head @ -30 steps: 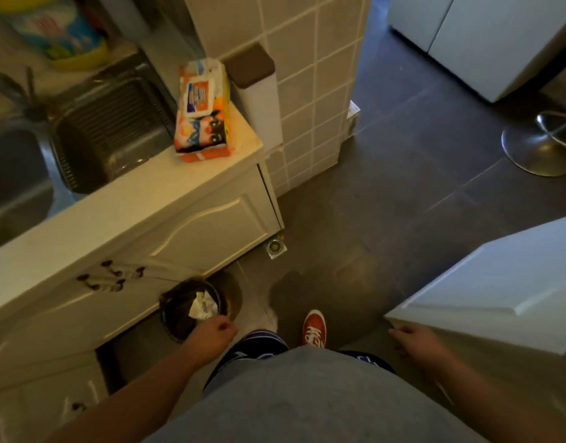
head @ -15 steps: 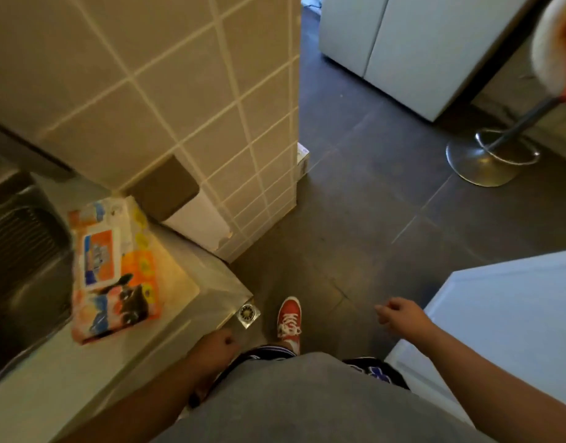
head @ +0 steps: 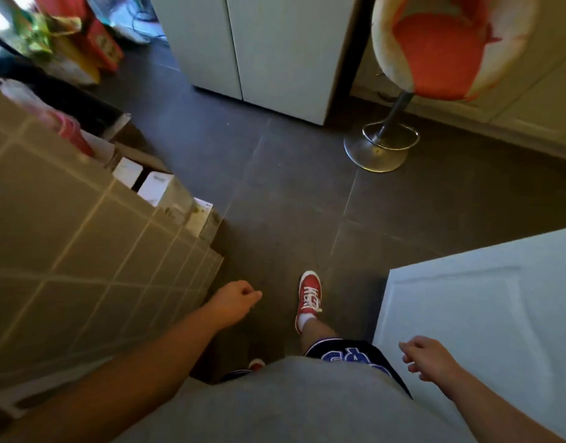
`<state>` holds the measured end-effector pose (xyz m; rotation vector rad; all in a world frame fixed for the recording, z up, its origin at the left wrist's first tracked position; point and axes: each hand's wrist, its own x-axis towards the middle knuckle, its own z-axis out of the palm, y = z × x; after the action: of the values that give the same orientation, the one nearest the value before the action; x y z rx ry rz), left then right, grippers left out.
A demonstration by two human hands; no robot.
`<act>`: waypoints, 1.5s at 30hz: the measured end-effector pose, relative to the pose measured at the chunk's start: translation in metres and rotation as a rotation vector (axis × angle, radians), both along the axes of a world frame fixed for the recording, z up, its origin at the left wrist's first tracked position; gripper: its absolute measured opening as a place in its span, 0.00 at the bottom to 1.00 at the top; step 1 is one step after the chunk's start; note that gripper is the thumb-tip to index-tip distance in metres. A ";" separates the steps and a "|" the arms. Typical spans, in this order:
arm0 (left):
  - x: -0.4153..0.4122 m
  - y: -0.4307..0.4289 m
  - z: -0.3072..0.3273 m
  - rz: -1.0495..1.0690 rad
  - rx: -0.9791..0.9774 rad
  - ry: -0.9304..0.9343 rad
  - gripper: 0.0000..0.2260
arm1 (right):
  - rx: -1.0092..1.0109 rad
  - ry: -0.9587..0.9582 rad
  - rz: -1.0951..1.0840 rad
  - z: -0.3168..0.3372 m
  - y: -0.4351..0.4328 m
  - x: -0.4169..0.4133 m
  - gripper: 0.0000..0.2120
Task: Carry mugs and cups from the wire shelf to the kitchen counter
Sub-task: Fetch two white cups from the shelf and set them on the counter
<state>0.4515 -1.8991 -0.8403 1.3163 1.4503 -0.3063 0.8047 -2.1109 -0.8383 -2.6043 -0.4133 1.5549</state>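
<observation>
No mug, cup, wire shelf or counter shows in the head view. My left hand (head: 233,300) hangs low beside the tiled wall (head: 70,251), its fingers loosely curled around nothing. My right hand (head: 427,356) is in front of a white panelled door (head: 486,314), fingers slightly apart and holding nothing. Between the hands, my red sneaker (head: 308,297) is stepping onto the dark floor tiles.
An orange and cream bar stool (head: 425,59) on a chrome base (head: 376,151) stands ahead right. A white cabinet (head: 262,49) is straight ahead. Small white boxes (head: 166,190) line the tiled wall's far side, with colourful clutter (head: 67,36) at the top left.
The view has swung away from the sink and counter toward the open floor. The stool and white cabinet came closer, and I have stepped forward past the tiled wall's corner.
</observation>
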 end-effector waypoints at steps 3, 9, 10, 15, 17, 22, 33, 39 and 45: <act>0.023 0.041 -0.001 0.031 -0.021 0.027 0.03 | -0.037 0.022 0.024 -0.005 0.052 0.029 0.10; 0.024 0.099 0.007 0.187 -0.044 0.125 0.07 | 0.032 0.081 0.284 0.011 0.217 0.067 0.11; 0.019 0.105 0.010 0.214 -0.055 0.152 0.08 | 0.056 0.093 0.316 0.015 0.247 0.068 0.11; -0.009 0.141 0.010 0.305 -0.135 0.201 0.07 | 0.176 0.102 0.444 0.020 0.396 0.055 0.10; -0.016 0.162 0.005 0.350 -0.161 0.218 0.07 | 0.221 0.102 0.454 0.018 0.450 0.045 0.08; -0.012 0.236 -0.016 0.376 -0.146 0.266 0.06 | 0.278 0.083 0.527 0.015 0.565 0.030 0.09; 0.029 0.456 0.003 0.310 -0.007 0.156 0.11 | 0.143 -0.023 0.544 0.013 0.692 0.082 0.12; 0.044 0.569 0.010 0.367 0.103 0.137 0.11 | 0.060 -0.057 0.557 -0.012 0.764 0.109 0.11; 0.031 0.631 0.011 0.546 0.035 0.133 0.10 | 0.071 -0.028 0.651 -0.028 0.886 0.094 0.12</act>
<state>0.4823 -1.2685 -0.8292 0.8893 1.8672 -0.0059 0.8992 -1.2253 -0.8659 -2.5711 -1.3990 1.5975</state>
